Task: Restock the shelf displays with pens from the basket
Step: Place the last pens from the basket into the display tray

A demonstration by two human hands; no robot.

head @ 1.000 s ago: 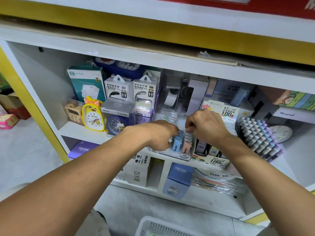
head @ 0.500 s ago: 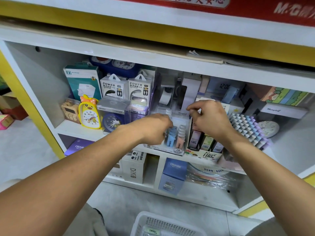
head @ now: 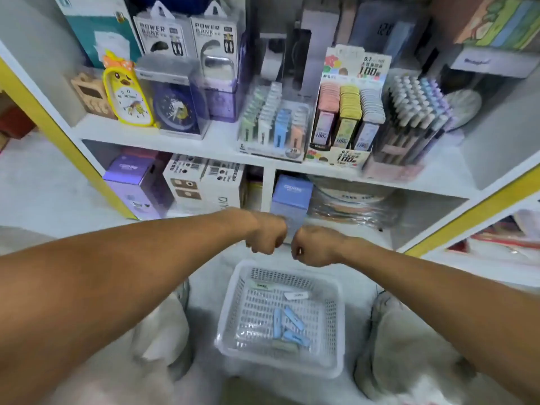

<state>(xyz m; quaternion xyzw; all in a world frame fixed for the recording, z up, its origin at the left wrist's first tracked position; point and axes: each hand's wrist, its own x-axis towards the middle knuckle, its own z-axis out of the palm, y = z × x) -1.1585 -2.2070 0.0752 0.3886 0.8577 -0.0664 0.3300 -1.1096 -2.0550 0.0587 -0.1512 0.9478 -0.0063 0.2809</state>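
A white plastic basket (head: 230, 311) sits on the floor in front of the shelf. In it lie a few blue pen-like pieces (head: 285, 323), a pale green one and two white ones. My left hand (head: 267, 236) and my right hand (head: 314, 247) hover side by side just above the basket's far rim, knuckles up and fingers curled under; nothing shows in either. On the upper shelf stands a clear display box (head: 274, 121) with rows of green, white, blue and peach pieces.
Right of the clear box stand a lead-refill display (head: 347, 112) and a rack of pastel pens (head: 415, 112). Clocks and power-bank boxes fill the shelf's left side. Purple, white and blue boxes (head: 290, 197) occupy the lower shelf. My knees flank the basket.
Both hands have come down from the clear display box on the upper shelf to just above the basket. The view has tilted down, so the whole basket shows.
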